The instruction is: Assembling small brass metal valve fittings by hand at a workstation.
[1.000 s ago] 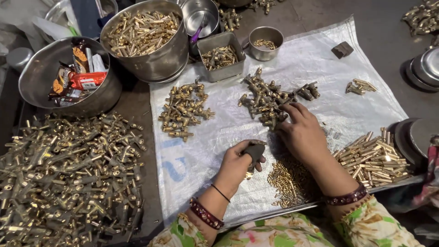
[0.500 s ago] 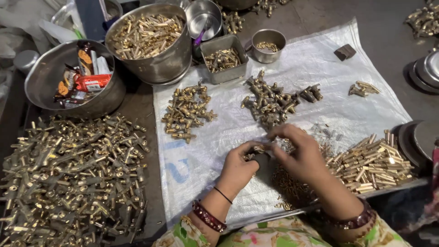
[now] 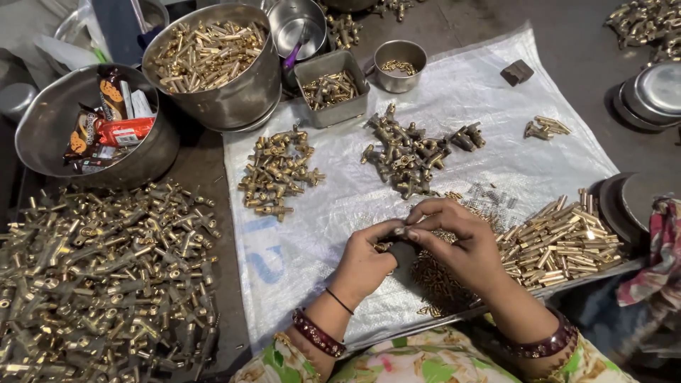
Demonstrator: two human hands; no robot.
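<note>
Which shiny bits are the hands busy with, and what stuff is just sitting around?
In use:
left hand and right hand, pinching a small dark block
pile of tiny brass pins under them
white woven sheet

Lying about:
round steel bowl of snack packets
big steel pot of brass tubes
heap of brass fittings

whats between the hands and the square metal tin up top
In the head view, a pile of brass fittings lies on the white sheet between the hands and the square tin.

Small workshop: heaps of brass fittings [image 3: 106, 276], steel sorting bowls [image 3: 234, 99]
</note>
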